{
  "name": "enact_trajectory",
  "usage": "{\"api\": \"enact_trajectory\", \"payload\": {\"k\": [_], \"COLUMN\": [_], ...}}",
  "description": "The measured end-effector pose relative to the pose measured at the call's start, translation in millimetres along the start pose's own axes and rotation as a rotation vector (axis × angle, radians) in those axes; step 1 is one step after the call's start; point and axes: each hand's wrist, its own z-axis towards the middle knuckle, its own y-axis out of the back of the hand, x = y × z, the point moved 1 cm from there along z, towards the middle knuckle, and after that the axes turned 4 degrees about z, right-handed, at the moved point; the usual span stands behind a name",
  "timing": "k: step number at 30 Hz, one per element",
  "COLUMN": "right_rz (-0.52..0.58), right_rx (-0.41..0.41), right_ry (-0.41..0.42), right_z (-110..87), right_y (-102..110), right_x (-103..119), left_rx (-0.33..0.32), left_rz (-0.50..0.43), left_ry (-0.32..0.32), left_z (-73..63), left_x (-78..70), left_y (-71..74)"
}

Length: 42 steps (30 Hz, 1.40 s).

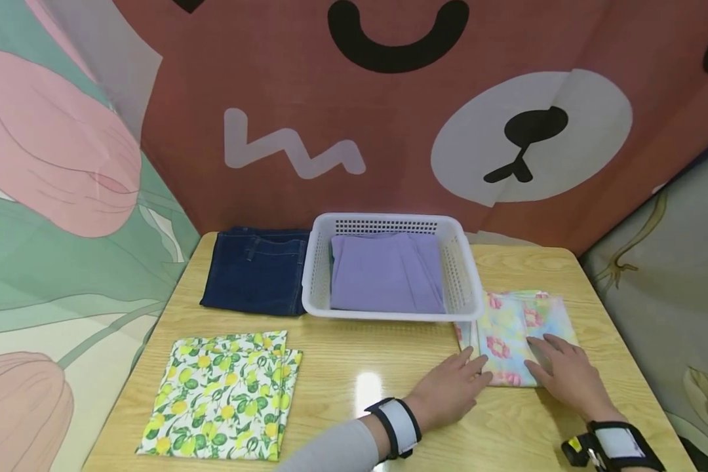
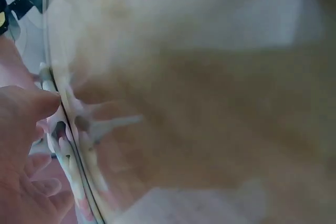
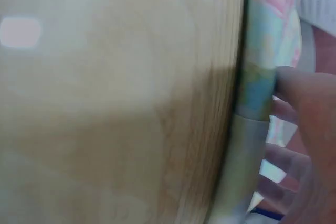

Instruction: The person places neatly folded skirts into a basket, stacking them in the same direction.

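A folded pastel cloth with pink flowers (image 1: 504,337) lies on the table at the right, its left edge near the basket's front corner. My left hand (image 1: 448,388) touches its lower left corner with fingers extended; the left wrist view shows the thumb (image 2: 44,102) beside the cloth's edge. On its right side rests my right hand (image 1: 572,373), fingers spread over the top. In the right wrist view, the right thumb (image 3: 294,85) meets the cloth's thick folded edge (image 3: 262,66). Neither hand visibly grips the cloth.
A white plastic basket (image 1: 392,316) at the back middle holds folded purple fabric (image 1: 383,272). Folded dark blue jeans (image 1: 259,272) lie left of it. A folded lemon-print cloth (image 1: 218,393) lies at front left. A printed curtain (image 1: 295,78) hangs behind the wooden table (image 1: 330,367).
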Motion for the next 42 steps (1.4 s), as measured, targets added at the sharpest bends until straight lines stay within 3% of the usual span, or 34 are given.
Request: {"api": "enact_trajectory", "payload": {"k": [9,15,21,30,34,38,42], "right_rz": [-0.01,0.005,0.017,0.066,0.074,0.105,0.08], "right_rx": [0.035,0.062,0.125,0.156,0.18,0.279,0.324], "right_ry": [0.052,0.071,0.063,0.112,0.12,0.083,0.086], "right_z": [-36.2,-46.6,-53.5,-64.5,-68.0,-66.8,-65.5], "right_y": [6,9,9,6,4,2,-2], "right_x": [22,27,27,33,45,61,83], "left_rx": [-0.019,0.009,-0.008,-0.014,-0.015,-0.009,0.006], "left_rz": [0.038,-0.046,-0.082,-0.118,-0.162,-0.224,-0.278], "left_ry": [-0.136,-0.164,-0.203,-0.2,-0.199,-0.199,-0.158], "left_z": [-14.6,-18.0,-22.3,-37.1,-50.0,-70.4,-92.0], "left_x": [-9.5,-10.7,-14.0,-18.9,-14.5,-3.9,8.1], "left_y": [0.7,5.2,9.2,9.1,7.5,7.2,9.3]}}
